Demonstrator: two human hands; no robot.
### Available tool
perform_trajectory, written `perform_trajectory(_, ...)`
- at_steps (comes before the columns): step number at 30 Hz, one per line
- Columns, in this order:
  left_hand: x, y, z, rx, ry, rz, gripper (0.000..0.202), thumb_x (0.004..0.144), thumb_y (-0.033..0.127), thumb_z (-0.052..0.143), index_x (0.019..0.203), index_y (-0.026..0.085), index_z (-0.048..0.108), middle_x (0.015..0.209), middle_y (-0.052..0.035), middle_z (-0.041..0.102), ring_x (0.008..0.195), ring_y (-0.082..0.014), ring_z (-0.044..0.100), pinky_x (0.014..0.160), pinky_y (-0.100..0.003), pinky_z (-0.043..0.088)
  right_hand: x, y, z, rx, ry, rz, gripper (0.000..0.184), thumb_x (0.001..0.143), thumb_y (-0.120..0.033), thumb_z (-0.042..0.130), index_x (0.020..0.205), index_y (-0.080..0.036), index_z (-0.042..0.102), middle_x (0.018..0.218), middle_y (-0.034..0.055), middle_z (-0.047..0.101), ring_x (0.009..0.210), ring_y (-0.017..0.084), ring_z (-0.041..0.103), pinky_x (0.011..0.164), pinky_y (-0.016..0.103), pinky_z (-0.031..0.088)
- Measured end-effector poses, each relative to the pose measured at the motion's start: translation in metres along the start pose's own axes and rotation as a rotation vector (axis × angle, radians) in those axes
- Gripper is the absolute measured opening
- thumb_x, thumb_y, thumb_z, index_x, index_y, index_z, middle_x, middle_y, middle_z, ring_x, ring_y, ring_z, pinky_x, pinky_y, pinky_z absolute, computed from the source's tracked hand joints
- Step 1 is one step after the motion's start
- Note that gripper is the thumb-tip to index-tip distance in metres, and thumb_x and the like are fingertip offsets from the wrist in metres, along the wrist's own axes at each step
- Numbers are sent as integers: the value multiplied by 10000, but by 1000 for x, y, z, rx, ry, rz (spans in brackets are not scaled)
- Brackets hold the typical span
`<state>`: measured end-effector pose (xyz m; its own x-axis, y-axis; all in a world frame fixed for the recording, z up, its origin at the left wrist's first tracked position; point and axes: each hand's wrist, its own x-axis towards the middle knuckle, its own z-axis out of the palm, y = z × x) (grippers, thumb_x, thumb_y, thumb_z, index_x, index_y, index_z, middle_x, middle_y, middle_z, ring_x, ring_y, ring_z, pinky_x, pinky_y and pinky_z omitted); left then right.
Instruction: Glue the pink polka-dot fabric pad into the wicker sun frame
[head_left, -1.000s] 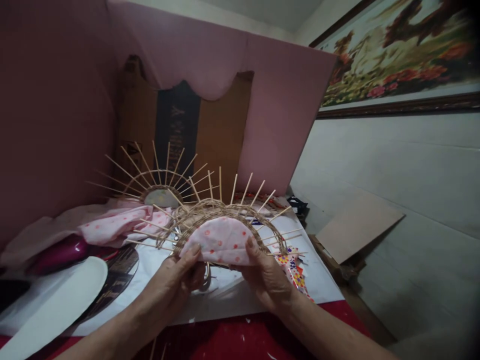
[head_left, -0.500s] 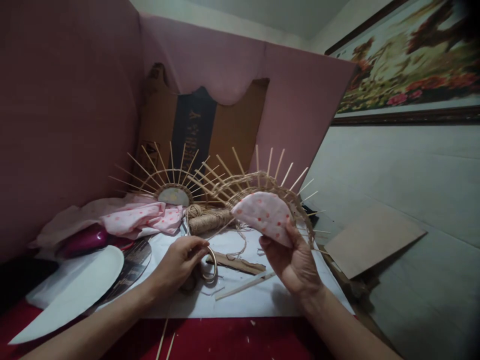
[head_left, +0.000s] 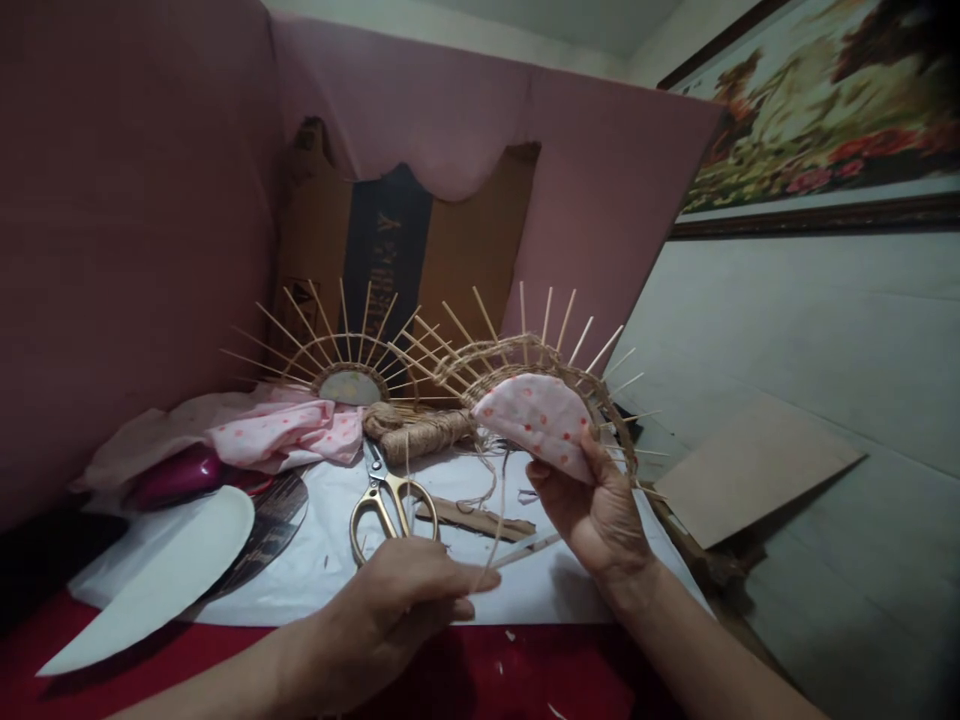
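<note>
Pink dotted cloth (head_left: 525, 415) covers the centre of the stick fan (head_left: 562, 371) in my right hand's (head_left: 611, 510) grip, twine (head_left: 486, 348) woven partway, ends bare, while my left hand (head_left: 405, 592) seemingly pinches a loose strand (head_left: 499, 515).

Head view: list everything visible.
Spotted fan: one, pink and tan, centre right
Rear fan: one, tan, left
Cloth: one, spotted pink, left
Twine: count unclear, brown, centre
Scissors: one, gold, centre
Cardboard strip: one, brown, centre
Thin strip: one, white, centre
Cut disc: one, white, left
Glossy object: one, purple, left
Dark piece: one, blackish, left
Sheet: one, white, tabletop
Table: one, red, front
Partition: one, pink, rear
Panel: one, brown, rear
Painting: one, multicoloured, upper right
Board: one, beige, right
Left hand: one, front
Right hand: one, right
</note>
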<state>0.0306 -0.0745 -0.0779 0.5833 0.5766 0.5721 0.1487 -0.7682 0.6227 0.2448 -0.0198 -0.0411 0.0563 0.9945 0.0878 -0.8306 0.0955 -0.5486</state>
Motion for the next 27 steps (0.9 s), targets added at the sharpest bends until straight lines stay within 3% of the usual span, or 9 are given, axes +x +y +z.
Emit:
perform_trajectory(3,1,1,5,-427,10,-272,348,928,339,415,1189,210,605,546,17,531,507,-111,487,545,-240,401,1,0,-1,8,0,0,218,761,-194,675,973,-228,638,938,14,711,755,147,650,526,247,519)
perform_trajectory(6,5,8,8,-805,-144,-418,389,916,379,438,1234,204,578,613,-13,600,584,-130,572,623,-270,442,2,-1,-2,8,6,-7,234,771,-194,662,1000,-232,634,909,1,708,744,142,645,520,244,517)
perform_trajectory(8,8,15,7,-783,-254,-424,365,907,373,456,1189,208,619,750,-59,660,727,-169,613,725,-314,455,2,0,-3,8,12,-7,234,775,-194,656,1005,-231,634,867,-11,705,740,144,645,520,246,519)
perform_trajectory(11,10,22,0,-393,-304,-354,281,873,345,516,1047,217,696,949,-88,656,921,-214,575,846,-346,425,1,3,-4,-9,25,7,218,770,-194,665,984,-227,640,859,-11,710,745,149,651,526,247,526)
perform_trajectory(13,10,19,-4,-246,-197,-365,280,828,339,583,1078,258,679,1090,-78,630,1030,-232,539,901,-348,402,-1,5,-4,-22,22,14,204,753,-194,685,950,-230,647,889,-6,718,768,154,658,544,247,534)
perform_trajectory(15,10,11,-8,-219,3,-473,293,800,338,617,1084,289,674,1166,-57,619,1082,-235,523,919,-341,394,-2,7,-4,-31,-3,15,198,742,-192,696,930,-236,653,911,-3,724,784,156,664,572,250,544)
perform_trajectory(20,17,-8,-18,-489,398,-736,199,764,293,648,930,206,712,881,-53,706,703,-149,583,665,-264,460,-9,12,-2,-55,-102,92,182,756,-212,688,936,-219,664,914,9,733,799,156,674,634,256,558)
perform_trajectory(23,23,-7,-28,-683,467,-704,158,716,232,689,860,171,704,800,-39,695,597,-107,549,550,-214,432,-17,18,-3,-74,-180,196,233,770,-242,673,1002,-215,660,959,18,730,856,173,673,690,281,559)
perform_trajectory(27,25,-3,-44,-737,506,-552,356,785,278,628,1134,206,620,813,-36,703,642,-139,616,547,-232,470,-29,28,-3,-121,-291,333,318,782,-271,647,1087,-179,642,1073,56,703,973,203,646,834,319,518)
